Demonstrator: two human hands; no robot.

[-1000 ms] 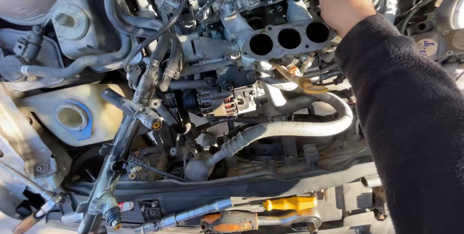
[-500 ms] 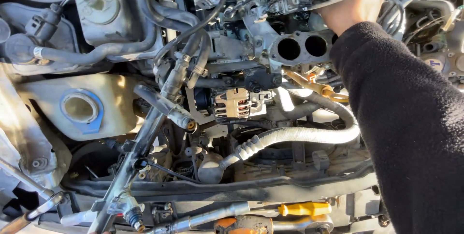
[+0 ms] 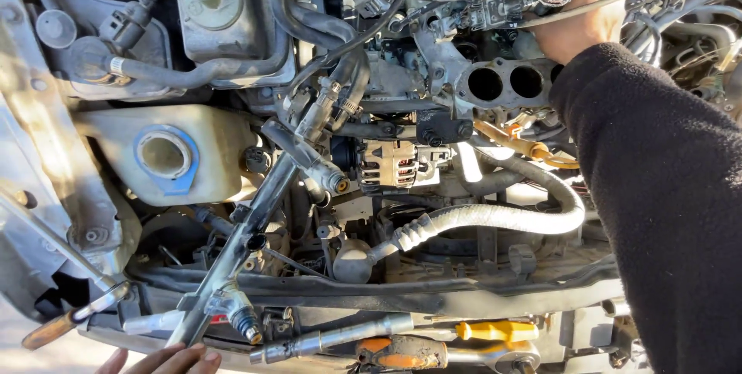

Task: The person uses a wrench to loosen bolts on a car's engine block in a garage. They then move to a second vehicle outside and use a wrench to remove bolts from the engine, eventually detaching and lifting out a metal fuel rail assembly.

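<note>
Right hand (image 3: pixel 578 26): reaching among the wiring harness (image 3: pixel 495 11) above the open intake ports (image 3: pixel 506 82); finger state cannot be told. Left hand (image 3: pixel 166 360): fingers together, resting flat at the front edge beside the metal bar (image 3: pixel 255 219). Ports uncovered, harness loose; reassembly apparently outstanding

so that's two open round ports (image 3: pixel 506 83) in the manifold; one alternator (image 3: pixel 392 163) just below them; one blue-ringed reservoir opening (image 3: pixel 165 155); two hands, right (image 3: pixel 576 28) and left (image 3: pixel 166 360)
</note>
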